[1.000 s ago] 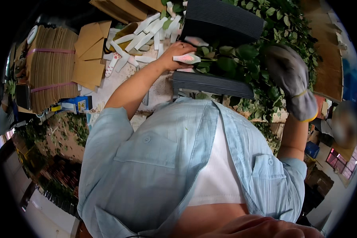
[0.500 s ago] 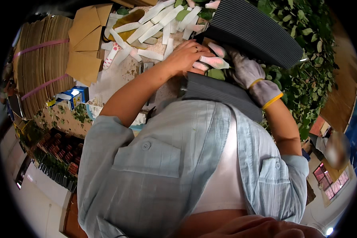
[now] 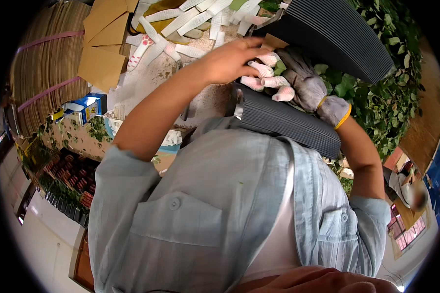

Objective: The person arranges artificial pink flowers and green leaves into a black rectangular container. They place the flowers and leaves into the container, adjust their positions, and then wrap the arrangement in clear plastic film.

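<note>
Several pinkish flower buds in white net sleeves, rose-like (image 3: 275,81), sit in a cluster between two dark ribbed sheets. The upper ribbed sheet (image 3: 327,36) rises on the far side; the lower ribbed sheet (image 3: 286,117) lies against my shirt. My left hand (image 3: 232,61), bare and slightly blurred, is at the left of the buds with its fingers apart. A grey glove with a yellow cuff covers my right hand (image 3: 305,85), which rests over the stems just right of the buds, its fingers curled and partly hidden. Green leaves (image 3: 344,85) show beyond the glove.
Loose white net sleeves (image 3: 190,22) lie heaped on the worktop (image 3: 205,100) at far left. Strapped stacks of brown cardboard (image 3: 49,68), loose card sheets (image 3: 100,68) and a blue box (image 3: 90,108) stand left. Dense foliage (image 3: 406,78) fills the right; another person (image 3: 408,190) is beyond.
My left hand has drawn back from the buds and its fingers have spread. More sleeved buds show, and the lower ribbed sheet has shifted right and down. The glove stays beside the bunch.
</note>
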A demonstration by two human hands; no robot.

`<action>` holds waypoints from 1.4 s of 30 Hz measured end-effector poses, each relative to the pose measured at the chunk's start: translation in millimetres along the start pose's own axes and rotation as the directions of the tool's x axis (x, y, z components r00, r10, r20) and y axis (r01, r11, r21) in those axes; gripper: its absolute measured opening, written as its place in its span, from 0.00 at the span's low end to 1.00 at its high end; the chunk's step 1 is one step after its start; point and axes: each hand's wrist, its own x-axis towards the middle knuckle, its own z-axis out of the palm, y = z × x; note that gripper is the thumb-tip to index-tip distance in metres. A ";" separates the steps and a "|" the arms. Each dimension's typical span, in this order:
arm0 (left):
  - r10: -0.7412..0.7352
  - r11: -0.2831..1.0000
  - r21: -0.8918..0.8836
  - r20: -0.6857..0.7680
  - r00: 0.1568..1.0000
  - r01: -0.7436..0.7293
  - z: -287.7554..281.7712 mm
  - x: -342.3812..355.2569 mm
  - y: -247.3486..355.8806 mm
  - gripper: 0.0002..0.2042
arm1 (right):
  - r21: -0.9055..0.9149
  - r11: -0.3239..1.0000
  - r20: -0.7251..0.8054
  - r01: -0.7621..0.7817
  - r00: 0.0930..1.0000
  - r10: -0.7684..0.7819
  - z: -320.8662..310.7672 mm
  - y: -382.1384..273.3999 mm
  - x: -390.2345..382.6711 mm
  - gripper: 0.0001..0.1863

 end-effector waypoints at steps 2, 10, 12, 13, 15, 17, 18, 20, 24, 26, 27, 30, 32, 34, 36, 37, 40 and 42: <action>-0.173 0.984 -0.038 0.037 0.984 0.175 -47.1 -11.3 20.7 0.22 | 0.071 0.996 0.037 -0.052 0.998 0.049 3.1 4.0 -1.5 0.25; -0.088 0.960 0.278 0.454 0.887 -0.047 -46.2 -27.7 119.6 0.20 | 0.051 0.999 0.020 -0.013 1.000 0.012 9.0 4.8 14.4 0.24; -0.013 1.000 0.010 0.384 0.923 0.009 -52.4 -35.4 107.8 0.17 | 0.060 0.998 -0.004 -0.013 1.000 0.013 8.6 5.9 15.4 0.23; 0.030 0.963 -0.263 0.294 0.955 0.050 -60.9 -39.2 92.0 0.15 | 0.066 0.998 -0.014 -0.019 1.000 0.020 9.5 5.7 15.8 0.23; -0.270 0.540 -0.825 0.015 0.963 0.164 -50.4 -39.6 61.4 0.15 | 0.076 0.996 -0.018 -0.041 0.999 0.042 10.1 7.6 13.8 0.23; -0.555 0.698 -0.557 -0.021 0.832 0.451 -17.1 -25.4 23.0 0.16 | 0.089 0.994 -0.015 -0.060 0.998 0.061 10.9 10.1 8.3 0.23; -0.676 0.694 -0.402 -0.077 0.733 0.598 -2.1 -17.2 17.1 0.16 | 0.095 0.993 -0.010 -0.068 0.998 0.069 12.4 10.9 4.7 0.22; -0.610 0.701 -0.480 -0.021 0.792 0.527 14.2 0.8 16.5 0.13 | 0.109 0.991 0.007 -0.075 0.997 0.075 13.9 14.6 2.6 0.22; -0.622 0.681 -0.548 -0.084 0.779 0.485 25.1 5.5 9.0 0.09 | 0.133 0.988 0.001 -0.080 0.997 0.080 18.8 16.2 -0.9 0.22; -0.721 0.672 -0.429 -0.193 0.666 0.604 -6.4 -12.7 -5.5 0.08 | 0.139 0.987 -0.018 -0.085 0.996 0.088 22.4 17.4 -1.2 0.21; -0.787 0.616 -0.420 -0.276 0.552 0.667 -40.8 -26.9 -24.7 0.09 | 0.145 0.985 -0.031 -0.091 0.995 0.097 23.7 18.4 -1.7 0.21; -0.254 0.877 0.319 -0.330 0.909 0.361 -65.2 -44.3 -0.9 0.13 | 0.138 0.987 -0.034 -0.081 0.996 0.087 25.0 16.9 -0.1 0.21; -0.143 0.962 0.175 -0.336 0.931 0.211 -19.9 -27.2 19.0 0.13 | 0.131 0.987 -0.009 -0.093 0.995 0.095 23.3 17.2 -5.9 0.21; -0.526 0.738 -0.465 0.059 0.848 0.490 14.7 -3.9 17.9 0.12 | 0.116 0.982 0.036 -0.149 0.989 0.146 15.2 17.7 -18.6 0.20; -0.620 0.664 -0.484 0.068 0.781 0.569 9.5 -7.2 19.6 0.12 | 0.104 0.976 0.058 -0.193 0.981 0.188 11.1 20.1 -25.9 0.20; -0.667 0.622 -0.488 0.079 0.741 0.612 4.1 -10.4 20.5 0.11 | 0.103 0.973 0.057 -0.208 0.977 0.203 12.5 21.6 -28.3 0.20; -0.654 0.749 -0.247 -0.127 0.746 0.615 -65.1 -59.8 -19.3 0.10 | 0.113 0.964 0.039 -0.240 0.971 0.237 18.6 19.2 -32.4 0.20; 0.012 0.841 0.532 -0.208 0.978 0.102 -78.0 -68.8 -7.2 0.11 | 0.114 0.966 0.045 -0.233 0.972 0.230 20.9 18.7 -29.0 0.19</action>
